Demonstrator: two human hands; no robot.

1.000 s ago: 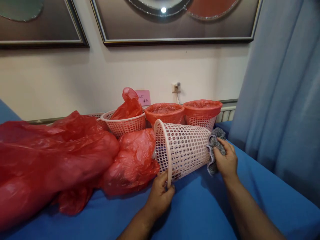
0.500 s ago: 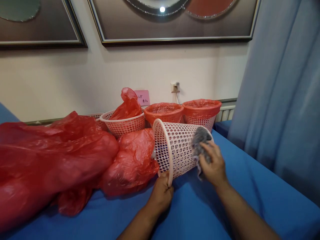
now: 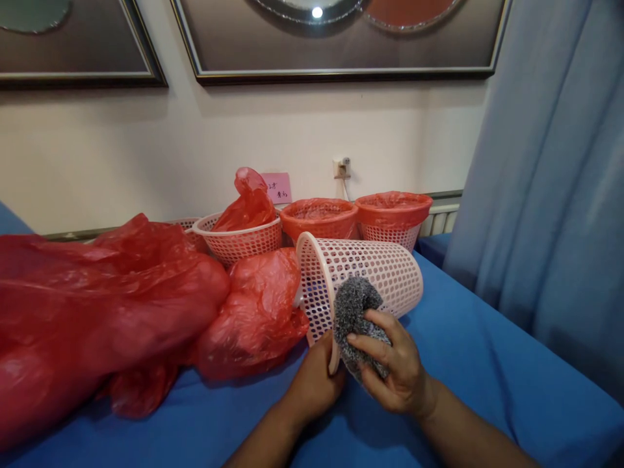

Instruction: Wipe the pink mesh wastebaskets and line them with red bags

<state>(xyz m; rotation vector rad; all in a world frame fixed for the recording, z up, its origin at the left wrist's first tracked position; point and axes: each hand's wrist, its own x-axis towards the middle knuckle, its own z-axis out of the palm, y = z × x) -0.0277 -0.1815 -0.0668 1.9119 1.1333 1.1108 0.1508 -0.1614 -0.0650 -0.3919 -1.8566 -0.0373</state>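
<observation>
Basket (image 3: 370, 260) = white mesh, on its side above the blue table (image 3: 492, 370), in front of the person; can't tell if its underside bears on the table. Long axis runs approx L–R across the view: open mouth faces L twd the small red bag (image 3: 258, 305), narrower base end is out to the R. Left hand (image 3: 316, 377) (LH) is clenched on the rim (image 3: 325, 273) at its low near edge; some fingertips hidden, so exact wrap n/a. Right hand (image 3: 397, 367) (RH) grasps a bunched grey cloth (image 3: 355, 305), which looks pressed to the near side wall, right by the rim. Key relation: both hands sit at the mouth end, RH just R of LH w/ the cloth btwn RH and the mesh. Most of the basket's length thus lies R of the LH grip and up/R of the cloth; base end is hand-free, RH nearer to it than LH. Judging by pos only, LH anchors one end and RH has the side along the axis. FYI two red-lined baskets (image 3: 319, 224) stand upright behind, twd the wall (image 3: 400, 130).
</observation>
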